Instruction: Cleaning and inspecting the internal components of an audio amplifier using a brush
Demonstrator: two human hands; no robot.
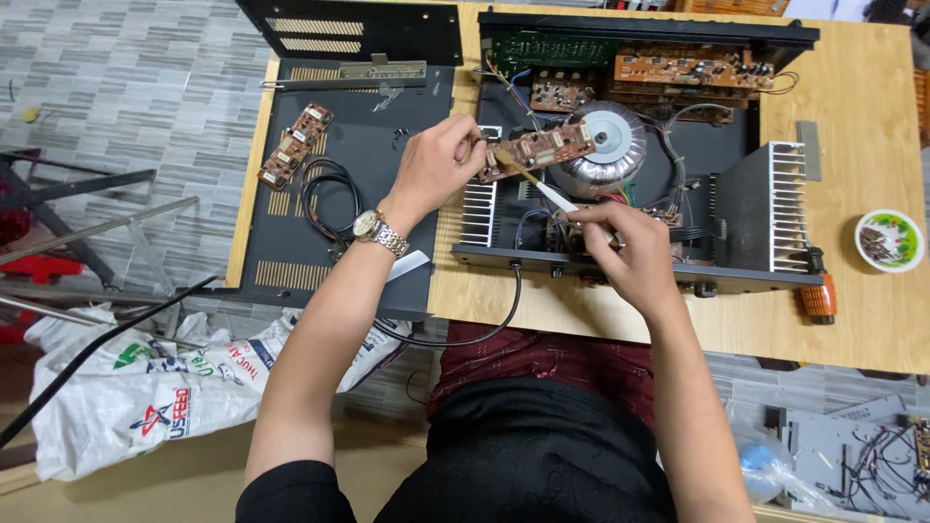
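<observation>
The left hand pinches a brown circuit board above the open amplifier chassis, its long axis running left-right, slightly tilted. The right hand is closed on a small brush, bristles pointing up-left at the board. A white printed sack lies on the floor left of the wooden surface.

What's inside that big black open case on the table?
Inside the open black case sit a round silver transformer, brown circuit boards, finned heat sinks and wires. The left hand holds a small board that the right hand brushes, covering parts beneath.
</observation>
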